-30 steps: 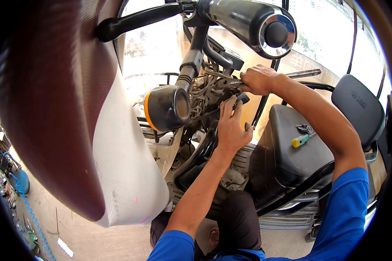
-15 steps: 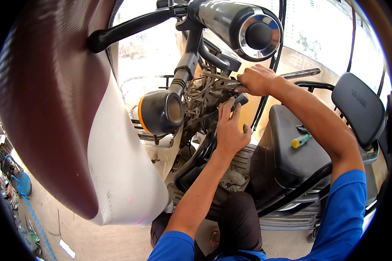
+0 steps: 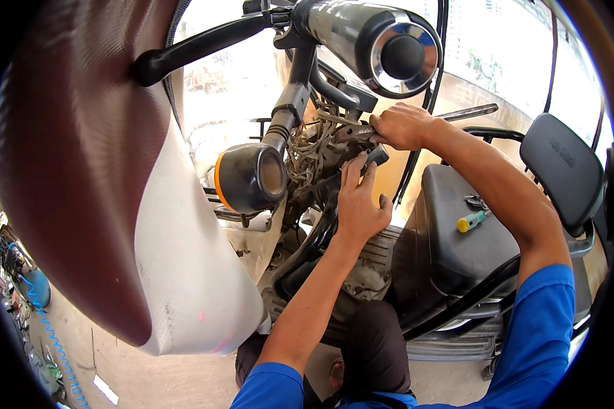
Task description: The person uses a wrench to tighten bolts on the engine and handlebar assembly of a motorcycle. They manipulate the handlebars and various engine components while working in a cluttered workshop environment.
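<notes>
My right hand (image 3: 404, 127) is closed around a wrench with a long flat metal handle (image 3: 472, 112). Its head (image 3: 353, 133) lies against the steering column, beside a tangle of grey wires (image 3: 312, 144). Below it, my left hand (image 3: 363, 208) has its fingers stretched out and apart. Their tips touch the column area next to a small black block-shaped part (image 3: 375, 158). The fingers hide what lies directly under them.
A chrome-and-black handlebar grip (image 3: 389, 51) and a round lamp (image 3: 252, 178) stand close by. A maroon-and-white padded cover (image 3: 184, 273) hangs at left. On the black seat (image 3: 450, 245) lie a yellow-and-green screwdriver (image 3: 472, 221) and keys (image 3: 475, 202).
The wrench handle has shifted very slightly, with my right hand still around it. My left hand is nearly unmoved. The padded cover and lamp sit a touch farther left in the picture.
</notes>
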Demonstrator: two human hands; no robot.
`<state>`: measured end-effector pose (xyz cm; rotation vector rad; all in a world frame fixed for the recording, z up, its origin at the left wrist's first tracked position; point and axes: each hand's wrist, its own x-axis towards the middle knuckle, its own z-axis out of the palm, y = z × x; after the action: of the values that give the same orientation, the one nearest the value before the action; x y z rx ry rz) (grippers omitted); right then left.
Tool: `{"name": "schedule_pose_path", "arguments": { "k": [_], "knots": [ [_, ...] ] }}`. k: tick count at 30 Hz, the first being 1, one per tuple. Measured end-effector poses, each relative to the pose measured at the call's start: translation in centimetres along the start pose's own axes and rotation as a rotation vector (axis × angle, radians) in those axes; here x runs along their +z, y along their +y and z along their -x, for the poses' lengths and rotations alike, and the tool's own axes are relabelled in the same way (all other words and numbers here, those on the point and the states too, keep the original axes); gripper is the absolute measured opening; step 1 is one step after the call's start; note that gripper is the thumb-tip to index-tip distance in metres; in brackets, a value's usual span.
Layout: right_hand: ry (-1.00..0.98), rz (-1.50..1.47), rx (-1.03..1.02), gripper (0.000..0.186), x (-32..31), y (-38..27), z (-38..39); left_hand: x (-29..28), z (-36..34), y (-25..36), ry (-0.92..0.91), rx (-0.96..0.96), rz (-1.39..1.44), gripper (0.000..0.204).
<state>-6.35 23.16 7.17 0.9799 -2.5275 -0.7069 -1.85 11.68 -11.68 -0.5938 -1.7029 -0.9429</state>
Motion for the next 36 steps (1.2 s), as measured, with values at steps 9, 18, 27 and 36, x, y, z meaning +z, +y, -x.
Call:
{"name": "schedule_pose_path", "arguments": {
  "k": [9,18,27,36],
  "knots": [
    [0.026,0.104,-0.040,0.021,0.4,-0.1,0.7,0.0,-0.1,0.1,0.008,0.015,0.001,0.054],
    [0.078,0.111,-0.027,0.023,-0.4,-1.3,0.9,0.0,-0.1,0.2,0.019,0.007,0.018,0.051],
    [0.137,0.060,-0.057,0.022,1.9,0.5,0.3,0.0,-0.2,0.1,0.017,0.036,-0.002,0.050],
    [0.188,-0.052,0.005,0.019,2.4,-0.6,0.3,-0.2,-0.3,0.1,0.019,0.037,-0.010,0.051]
  ]
}}
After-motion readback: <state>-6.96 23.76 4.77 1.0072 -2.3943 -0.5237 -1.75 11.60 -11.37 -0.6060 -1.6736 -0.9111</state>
